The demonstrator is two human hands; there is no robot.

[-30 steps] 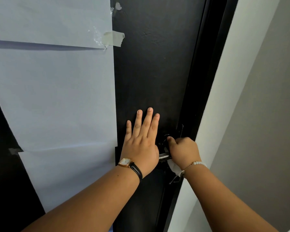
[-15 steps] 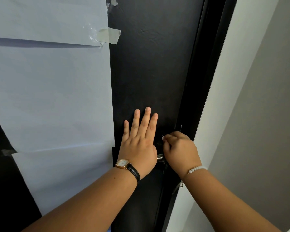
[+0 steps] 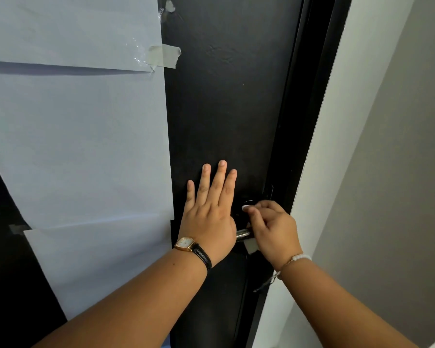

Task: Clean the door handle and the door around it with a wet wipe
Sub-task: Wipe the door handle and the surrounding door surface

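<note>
Where hand point(image 3: 274, 229) grips, wet wipe point(image 3: 251, 245) crumpled, white.

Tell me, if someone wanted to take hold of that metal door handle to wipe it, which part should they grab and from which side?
Probably the short bare stretch of the door handle showing between the two hands. It is a horizontal bar, so fingers can wrap it from above or in front. The left hand lies flat on the door, covering one end; the right hand holds the wet wipe at the other.
</note>
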